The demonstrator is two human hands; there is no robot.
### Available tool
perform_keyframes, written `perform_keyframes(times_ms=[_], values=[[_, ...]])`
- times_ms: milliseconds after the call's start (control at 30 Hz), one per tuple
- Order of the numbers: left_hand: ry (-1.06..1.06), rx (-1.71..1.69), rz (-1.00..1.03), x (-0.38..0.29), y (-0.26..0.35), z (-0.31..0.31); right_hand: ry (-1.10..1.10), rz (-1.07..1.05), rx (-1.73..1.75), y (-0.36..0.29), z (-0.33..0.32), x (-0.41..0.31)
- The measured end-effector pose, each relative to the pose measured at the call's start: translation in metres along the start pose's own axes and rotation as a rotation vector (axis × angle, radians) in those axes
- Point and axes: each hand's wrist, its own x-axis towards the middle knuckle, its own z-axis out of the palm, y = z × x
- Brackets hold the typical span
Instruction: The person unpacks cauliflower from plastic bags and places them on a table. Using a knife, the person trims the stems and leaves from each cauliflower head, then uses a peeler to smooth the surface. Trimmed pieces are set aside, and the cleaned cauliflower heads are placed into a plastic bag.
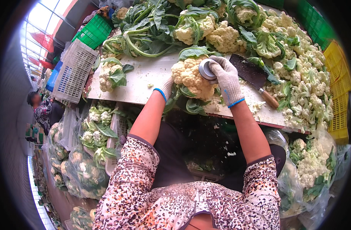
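A large cauliflower head (190,74) with green leaves sits at the front edge of a white board (141,74). My left hand (167,88), in a knitted glove with a blue cuff, holds its left side; the fingers are mostly hidden behind it. In my gloved right hand (225,76) is a round metal tool (206,69), its kind unclear, held against the head's upper right. A cleaver (250,72) with a wooden handle lies on the board right of that hand. A smaller cauliflower piece (107,76) with leaves rests on the board at the left.
Cut florets (307,77) are heaped at the right beside a yellow crate (338,95). Leafy cauliflowers (192,27) line the back. A white crate (74,70) and a green crate (95,31) stand at the left. Filled plastic bags (86,172) flank me; a person (44,110) is far left.
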Motion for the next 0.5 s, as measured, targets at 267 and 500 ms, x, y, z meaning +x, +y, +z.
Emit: perform_keyframes(times_ms=[267, 500], values=[[0.529, 0.627, 0.262, -0.062, 0.038, 0.059, 0.090, 0.061, 0.086, 0.008, -0.015, 0.018], [0.368, 1.427, 0.790, -0.079, 0.028, 0.119, -0.155, -0.083, -0.320, -0.009, -0.012, 0.045]])
